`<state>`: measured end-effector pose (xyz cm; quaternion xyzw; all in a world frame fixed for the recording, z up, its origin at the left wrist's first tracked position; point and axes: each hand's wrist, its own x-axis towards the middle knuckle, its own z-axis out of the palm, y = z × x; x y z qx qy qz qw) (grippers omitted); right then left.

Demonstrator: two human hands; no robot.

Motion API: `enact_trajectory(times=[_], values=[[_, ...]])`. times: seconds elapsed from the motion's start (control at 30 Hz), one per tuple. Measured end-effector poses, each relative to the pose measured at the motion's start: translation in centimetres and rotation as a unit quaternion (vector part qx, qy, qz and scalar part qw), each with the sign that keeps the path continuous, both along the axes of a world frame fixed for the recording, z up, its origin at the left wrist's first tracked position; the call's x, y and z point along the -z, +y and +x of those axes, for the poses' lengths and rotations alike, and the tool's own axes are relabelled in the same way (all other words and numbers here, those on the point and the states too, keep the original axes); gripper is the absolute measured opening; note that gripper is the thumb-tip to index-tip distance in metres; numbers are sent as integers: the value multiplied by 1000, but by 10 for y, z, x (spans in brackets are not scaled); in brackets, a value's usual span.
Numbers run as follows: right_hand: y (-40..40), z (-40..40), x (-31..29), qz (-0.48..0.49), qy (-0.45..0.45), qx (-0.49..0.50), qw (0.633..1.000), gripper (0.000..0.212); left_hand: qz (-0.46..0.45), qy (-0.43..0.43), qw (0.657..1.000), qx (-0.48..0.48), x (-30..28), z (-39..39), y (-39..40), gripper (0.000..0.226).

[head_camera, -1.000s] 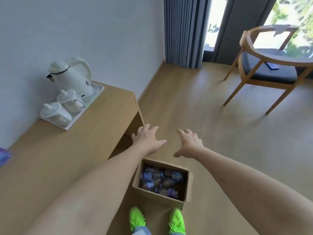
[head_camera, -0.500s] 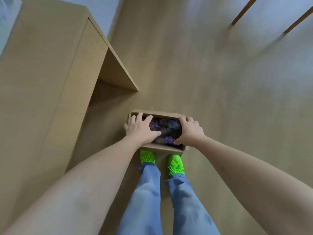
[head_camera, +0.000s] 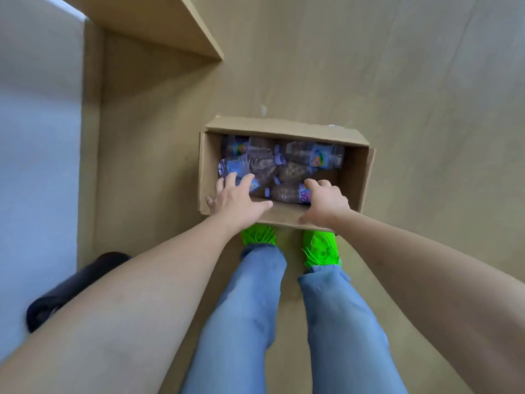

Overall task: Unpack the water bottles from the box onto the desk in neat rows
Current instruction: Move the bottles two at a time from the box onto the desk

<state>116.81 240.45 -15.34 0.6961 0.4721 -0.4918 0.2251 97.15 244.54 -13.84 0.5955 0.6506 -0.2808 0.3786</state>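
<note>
An open cardboard box [head_camera: 353,177] stands on the wooden floor just ahead of my feet. Several clear water bottles [head_camera: 312,155] with purple caps and labels lie jumbled inside it. My left hand [head_camera: 237,199] reaches over the near left corner, fingers spread on a bottle [head_camera: 231,166] lying there. My right hand [head_camera: 326,200] rests over the near wall, fingers curled on the labelled end of another bottle [head_camera: 284,192], thumb still apart above the box rim. Only the desk's [head_camera: 147,21] end panel shows at the top left.
My legs in blue jeans and green shoes [head_camera: 321,248] stand right behind the box. A dark object [head_camera: 74,282] lies on the floor at the lower left, by the white wall [head_camera: 37,166]. Bare wooden floor [head_camera: 426,81] spreads to the right and beyond the box.
My view has tipped down from the room to the floor and closed in on the box. Both hands have dropped from above the box onto bottles at its near side.
</note>
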Motion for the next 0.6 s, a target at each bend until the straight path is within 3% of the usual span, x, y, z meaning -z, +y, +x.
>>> enact_trajectory(times=[0.3, 0.6], values=[[-21, -12, 149, -18, -52, -12, 998, 72, 79, -18, 996, 30, 143, 2, 13, 91], [-33, -24, 206, 53, -89, -84, 991, 52, 156, -29, 984, 75, 198, 14, 26, 78]])
